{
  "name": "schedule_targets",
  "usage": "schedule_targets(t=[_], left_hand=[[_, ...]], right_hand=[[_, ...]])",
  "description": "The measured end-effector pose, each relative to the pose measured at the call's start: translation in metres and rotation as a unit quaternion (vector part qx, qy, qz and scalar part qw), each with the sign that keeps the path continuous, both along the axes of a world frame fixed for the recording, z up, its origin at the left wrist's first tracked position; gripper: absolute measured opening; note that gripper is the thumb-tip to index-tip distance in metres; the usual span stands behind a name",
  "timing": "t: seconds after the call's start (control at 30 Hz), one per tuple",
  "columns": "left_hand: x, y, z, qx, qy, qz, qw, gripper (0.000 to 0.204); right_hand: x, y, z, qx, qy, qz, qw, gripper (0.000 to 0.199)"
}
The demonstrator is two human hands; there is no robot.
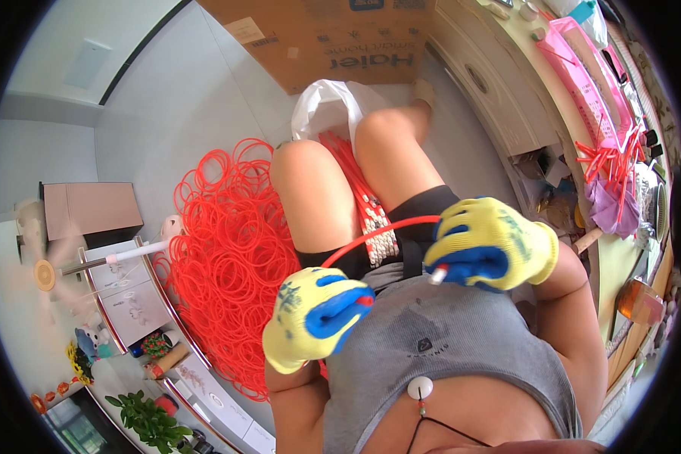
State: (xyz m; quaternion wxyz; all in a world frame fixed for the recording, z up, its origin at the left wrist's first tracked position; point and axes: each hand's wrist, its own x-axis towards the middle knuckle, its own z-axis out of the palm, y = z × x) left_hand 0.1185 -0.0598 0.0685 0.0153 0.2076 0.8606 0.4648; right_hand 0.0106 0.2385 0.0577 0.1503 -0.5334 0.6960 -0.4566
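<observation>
A bendy red tube (382,228) arches between my two hands above my lap. My left hand (316,318), in a yellow glove with a blue palm, is closed round one end, whose red tip pokes out. My right hand (492,246), gloved the same way, grips the other end; a short white end piece (438,275) sticks out below its fingers. Between my thighs lies a bundle of red tubes (353,175) with white end pieces (381,246) gathered toward me. A white plastic bag (325,106) stands open between my knees.
A large heap of red tube loops (231,265) covers the floor at my left. Ahead stands a big cardboard box (333,45). A cluttered counter at right holds a pink basket (579,83) and more red tubes (613,166). A fan (45,274) and a potted plant (147,424) are at left.
</observation>
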Motion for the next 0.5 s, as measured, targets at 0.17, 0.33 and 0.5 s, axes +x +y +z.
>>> schedule_targets(t=[0.17,0.33,0.5], left_hand=[[0.004,0.027,-0.005,-0.074,0.061,0.021,0.995,0.023],[0.005,0.029,-0.016,-0.089,0.081,0.011,0.993,0.017],[0.009,0.028,-0.010,-0.099,0.019,0.018,0.995,0.025]], right_hand=[[0.023,-0.022,-0.008,0.102,0.104,-0.039,0.989,0.041],[0.026,-0.026,-0.039,0.001,0.214,-0.011,0.977,0.041],[0.027,-0.033,-0.027,-0.017,0.191,-0.066,0.979,0.032]])
